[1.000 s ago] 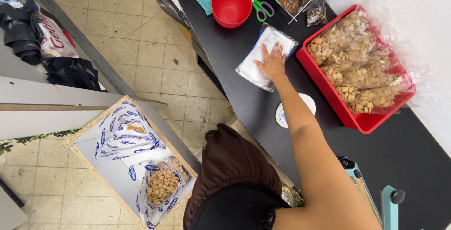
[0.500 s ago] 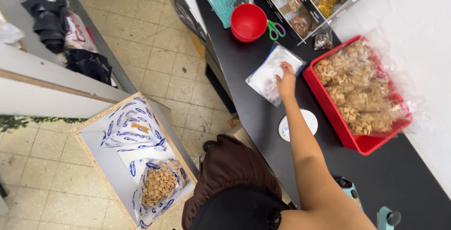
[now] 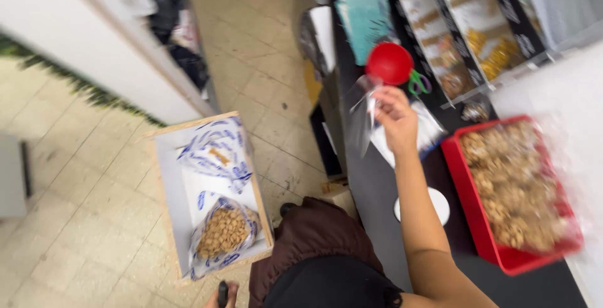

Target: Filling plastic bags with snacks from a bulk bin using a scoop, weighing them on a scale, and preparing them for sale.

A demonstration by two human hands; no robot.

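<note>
My right hand (image 3: 397, 118) is raised above the black counter (image 3: 377, 220) and pinches one clear plastic bag (image 3: 363, 122), which hangs down from my fingers. Just under and behind the hand, a flat stack of clear bags (image 3: 428, 133) lies on the counter. To the right stands a red tray (image 3: 470, 220) heaped with brown snack pieces under clear film. My left hand is out of sight.
A red bowl (image 3: 389, 63) and green-handled scissors (image 3: 419, 84) lie further back, beside wire racks of packed snacks (image 3: 477, 38). A white round lid (image 3: 434, 205) rests near my forearm. On the tiled floor at left, an open box (image 3: 169, 220) holds printed bags of snacks (image 3: 221, 232).
My right hand has lifted off the stack of bags with one clear bag pinched in it. The view has swung left and closer.
</note>
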